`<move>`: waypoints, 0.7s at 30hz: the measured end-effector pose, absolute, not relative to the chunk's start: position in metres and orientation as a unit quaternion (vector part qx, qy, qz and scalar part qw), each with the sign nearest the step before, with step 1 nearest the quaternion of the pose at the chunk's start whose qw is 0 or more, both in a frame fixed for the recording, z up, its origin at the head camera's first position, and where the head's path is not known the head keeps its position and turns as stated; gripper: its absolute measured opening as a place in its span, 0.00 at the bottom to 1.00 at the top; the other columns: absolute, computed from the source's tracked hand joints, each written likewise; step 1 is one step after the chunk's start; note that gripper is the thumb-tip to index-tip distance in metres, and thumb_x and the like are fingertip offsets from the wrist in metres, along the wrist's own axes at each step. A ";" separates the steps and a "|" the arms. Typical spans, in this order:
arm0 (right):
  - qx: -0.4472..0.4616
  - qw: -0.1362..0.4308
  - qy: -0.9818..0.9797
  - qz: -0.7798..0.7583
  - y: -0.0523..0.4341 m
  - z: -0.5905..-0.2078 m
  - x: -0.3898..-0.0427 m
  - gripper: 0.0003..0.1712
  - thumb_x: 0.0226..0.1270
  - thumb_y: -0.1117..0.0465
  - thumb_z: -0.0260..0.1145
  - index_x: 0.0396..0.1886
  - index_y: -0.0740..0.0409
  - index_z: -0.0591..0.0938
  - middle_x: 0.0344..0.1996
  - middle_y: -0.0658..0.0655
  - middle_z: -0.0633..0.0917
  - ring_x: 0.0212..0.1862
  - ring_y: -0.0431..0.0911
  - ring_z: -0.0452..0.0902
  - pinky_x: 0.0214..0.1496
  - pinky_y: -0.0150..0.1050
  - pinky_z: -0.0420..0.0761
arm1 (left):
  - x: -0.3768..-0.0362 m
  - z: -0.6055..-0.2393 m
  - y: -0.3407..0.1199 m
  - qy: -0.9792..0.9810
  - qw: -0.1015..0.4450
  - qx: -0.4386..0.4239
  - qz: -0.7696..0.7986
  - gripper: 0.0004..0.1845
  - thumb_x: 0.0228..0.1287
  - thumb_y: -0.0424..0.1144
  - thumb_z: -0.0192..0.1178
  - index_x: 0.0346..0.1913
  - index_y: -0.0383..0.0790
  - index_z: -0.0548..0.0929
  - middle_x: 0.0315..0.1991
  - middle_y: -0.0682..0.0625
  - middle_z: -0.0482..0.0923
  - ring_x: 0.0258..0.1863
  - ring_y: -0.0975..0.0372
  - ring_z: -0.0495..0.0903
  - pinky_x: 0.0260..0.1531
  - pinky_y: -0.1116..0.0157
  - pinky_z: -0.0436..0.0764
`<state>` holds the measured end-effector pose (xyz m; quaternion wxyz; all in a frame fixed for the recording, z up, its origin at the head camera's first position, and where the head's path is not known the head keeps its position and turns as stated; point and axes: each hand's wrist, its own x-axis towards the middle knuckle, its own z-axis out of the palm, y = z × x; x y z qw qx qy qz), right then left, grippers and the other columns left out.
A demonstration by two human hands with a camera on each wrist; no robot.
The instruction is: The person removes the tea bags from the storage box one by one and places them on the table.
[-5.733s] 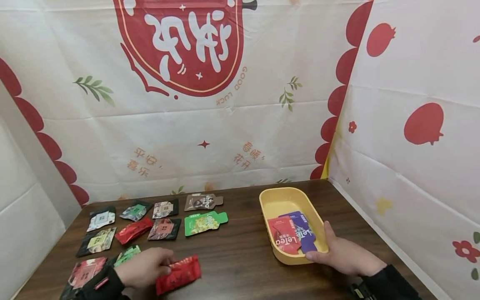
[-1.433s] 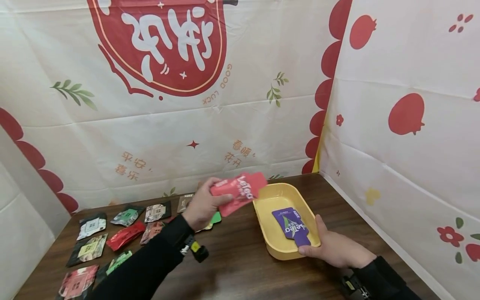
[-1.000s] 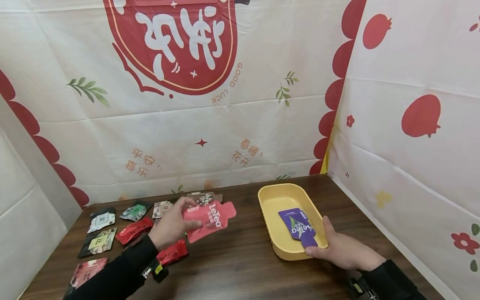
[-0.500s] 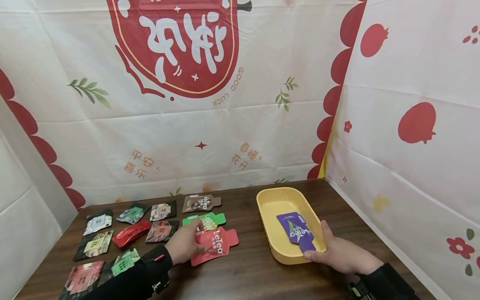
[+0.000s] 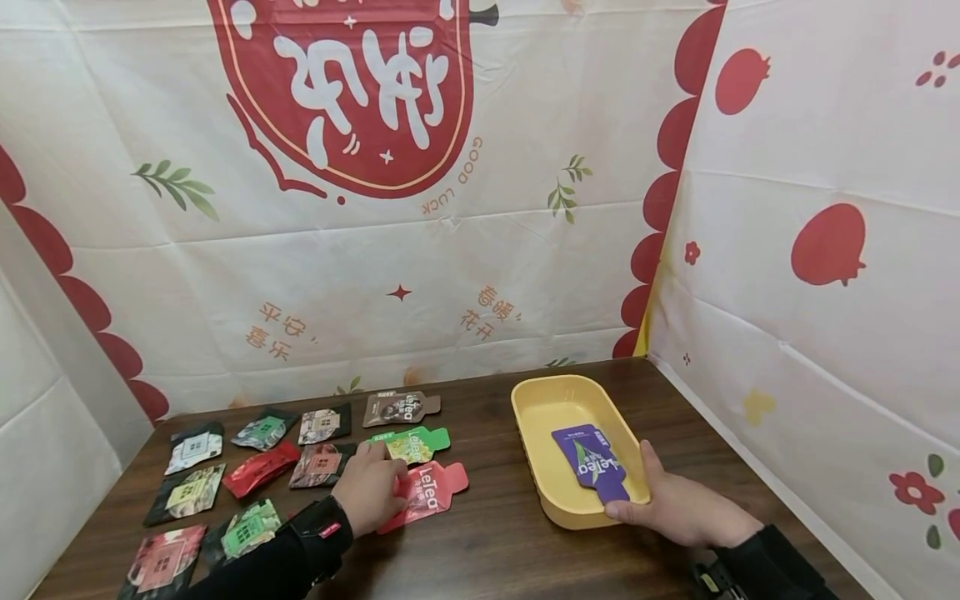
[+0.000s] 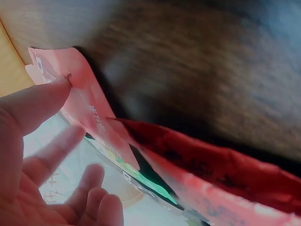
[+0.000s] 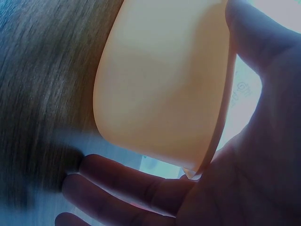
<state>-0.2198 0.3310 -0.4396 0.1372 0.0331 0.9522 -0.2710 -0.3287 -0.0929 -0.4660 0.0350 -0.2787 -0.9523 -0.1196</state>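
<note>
A pink-red LeTea sachet (image 5: 431,493) lies on the table just in front of a green LeTea sachet (image 5: 412,446). My left hand (image 5: 371,487) is at its left end; in the left wrist view the thumb (image 6: 44,101) touches the pink-red sachet (image 6: 87,96) while the other fingers are loosely spread. A shiny red packet (image 6: 211,174) is close by in that view, hidden behind the arm in the head view. My right hand (image 5: 682,504) grips the near right corner of a yellow tray (image 5: 551,492), thumb over the rim. A purple LeTea sachet (image 5: 591,460) lies inside the tray.
Left of the hand are several dark sachets, including a green-labelled one (image 5: 251,529) and a pink-labelled one (image 5: 161,562), plus another red packet (image 5: 261,469). A brown LeTea sachet (image 5: 401,408) lies at the back. Printed cloth walls (image 5: 405,250) border the table.
The pink-red sachet, earlier in the tray, was carried left and laid on the table before the green one. My left hand has loosened from it. The right hand kept its hold on the tray.
</note>
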 end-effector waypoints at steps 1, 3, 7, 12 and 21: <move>0.034 0.138 0.952 -0.271 0.331 -0.440 -0.220 0.74 0.60 0.30 0.66 0.73 0.79 0.33 0.58 0.79 0.73 0.56 0.62 0.75 0.54 0.63 0.73 | -0.328 -0.466 -0.093 -0.951 0.033 -0.284 -0.120 0.12 0.50 0.43 0.78 0.34 0.46 0.86 0.32 0.52 0.67 0.35 0.56 0.63 0.35 0.57 0.65; 0.034 0.138 0.952 -0.272 0.331 -0.439 -0.220 0.74 0.60 0.30 0.66 0.73 0.79 0.33 0.58 0.80 0.73 0.56 0.62 0.75 0.54 0.64 0.73 | -0.327 -0.465 -0.093 -0.948 0.028 -0.292 -0.122 0.09 0.51 0.42 0.78 0.32 0.46 0.87 0.31 0.53 0.69 0.34 0.56 0.64 0.34 0.57 0.65; 0.035 0.140 0.951 -0.272 0.331 -0.439 -0.220 0.74 0.60 0.29 0.65 0.73 0.79 0.33 0.58 0.79 0.73 0.55 0.61 0.76 0.54 0.64 0.73 | -0.329 -0.466 -0.093 -0.948 0.009 -0.296 -0.119 0.07 0.53 0.42 0.76 0.32 0.46 0.88 0.30 0.55 0.74 0.34 0.57 0.67 0.35 0.56 0.67; 0.035 0.141 0.951 -0.272 0.332 -0.439 -0.220 0.74 0.60 0.29 0.65 0.73 0.79 0.33 0.58 0.79 0.73 0.55 0.61 0.76 0.54 0.63 0.73 | -0.331 -0.468 -0.094 -0.946 -0.009 -0.301 -0.122 0.04 0.56 0.40 0.75 0.29 0.48 0.88 0.29 0.56 0.76 0.33 0.57 0.70 0.35 0.56 0.70; 0.034 0.136 0.953 -0.267 0.331 -0.438 -0.218 0.74 0.60 0.29 0.65 0.73 0.79 0.34 0.57 0.78 0.74 0.54 0.60 0.76 0.54 0.62 0.73 | -0.331 -0.442 -0.090 -0.937 -0.027 -0.332 -0.109 0.09 0.57 0.40 0.72 0.23 0.48 0.83 0.19 0.59 0.71 0.23 0.62 0.69 0.29 0.60 0.69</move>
